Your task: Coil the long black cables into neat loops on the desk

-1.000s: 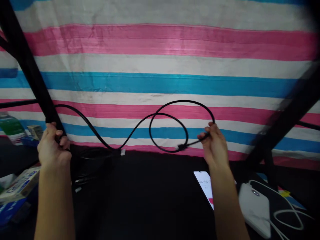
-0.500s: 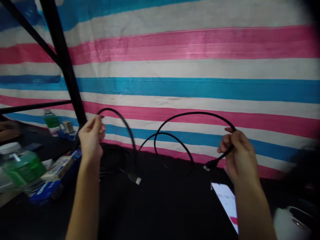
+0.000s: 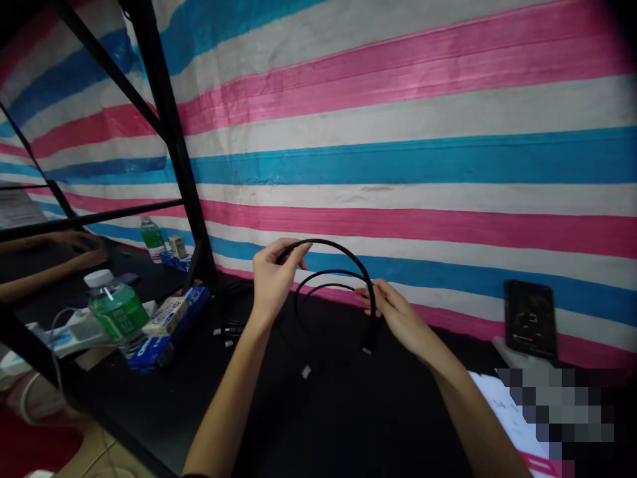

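Head view: black cable [image 3: 328, 242] raised in loops between two hands, above the counter [image 3: 323, 431] and before a striped sheet [image 3: 398, 159].
Hazard, loops: the stiff-looking cable could spring open, should either pinch slacken.
Hazard, ends: near plug [image 3: 306, 372] and far plug [image 3: 367, 350] sit low beneath the loops; a leftward swing might snag them in the spare cables [image 3: 233, 330]. Contact with the counter cannot be told.
Hazard, phone: the lit phone [image 3: 500, 398] lies by the right forearm and could be nudged if that elbow dropped.
Left hand [image 3: 273, 275]: thumb and fingers pinching the loop's upper left; wrist bent inward, forearm rising steeply.
Right hand [image 3: 392, 307]: fingers closed about the loop's right side, partly masked by cable; forearm slanting up and leftward, lower than its partner.
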The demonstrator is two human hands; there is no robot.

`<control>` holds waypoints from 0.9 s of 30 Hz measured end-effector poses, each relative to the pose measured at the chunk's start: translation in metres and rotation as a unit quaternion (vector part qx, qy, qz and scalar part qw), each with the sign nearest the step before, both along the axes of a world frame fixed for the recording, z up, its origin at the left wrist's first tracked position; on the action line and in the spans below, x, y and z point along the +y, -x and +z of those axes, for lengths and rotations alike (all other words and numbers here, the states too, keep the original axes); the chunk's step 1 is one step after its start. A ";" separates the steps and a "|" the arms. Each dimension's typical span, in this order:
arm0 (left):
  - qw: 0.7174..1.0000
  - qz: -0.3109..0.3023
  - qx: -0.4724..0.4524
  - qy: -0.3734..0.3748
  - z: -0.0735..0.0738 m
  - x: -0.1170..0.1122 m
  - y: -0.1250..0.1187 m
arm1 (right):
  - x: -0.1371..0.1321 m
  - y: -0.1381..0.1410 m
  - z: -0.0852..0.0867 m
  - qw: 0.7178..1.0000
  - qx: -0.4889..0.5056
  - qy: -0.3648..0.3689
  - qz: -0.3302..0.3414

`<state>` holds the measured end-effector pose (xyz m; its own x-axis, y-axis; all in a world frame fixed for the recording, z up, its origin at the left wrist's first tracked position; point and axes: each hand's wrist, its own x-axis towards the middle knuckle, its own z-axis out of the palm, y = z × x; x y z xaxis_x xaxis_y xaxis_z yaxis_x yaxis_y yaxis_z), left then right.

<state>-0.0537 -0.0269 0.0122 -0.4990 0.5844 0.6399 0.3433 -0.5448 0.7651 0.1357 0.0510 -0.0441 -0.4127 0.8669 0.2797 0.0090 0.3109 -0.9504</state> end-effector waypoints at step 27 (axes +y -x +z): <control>0.955 -0.105 0.084 0.263 -0.009 0.019 0.021 | -0.016 -0.032 0.039 0.940 0.299 -0.167 -0.012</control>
<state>-0.0748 -0.0079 0.0032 -0.2514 0.9234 0.2902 0.4107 -0.1697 0.8958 0.1677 0.0348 -0.0054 -0.0773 0.6972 0.7127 -0.4840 0.5987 -0.6382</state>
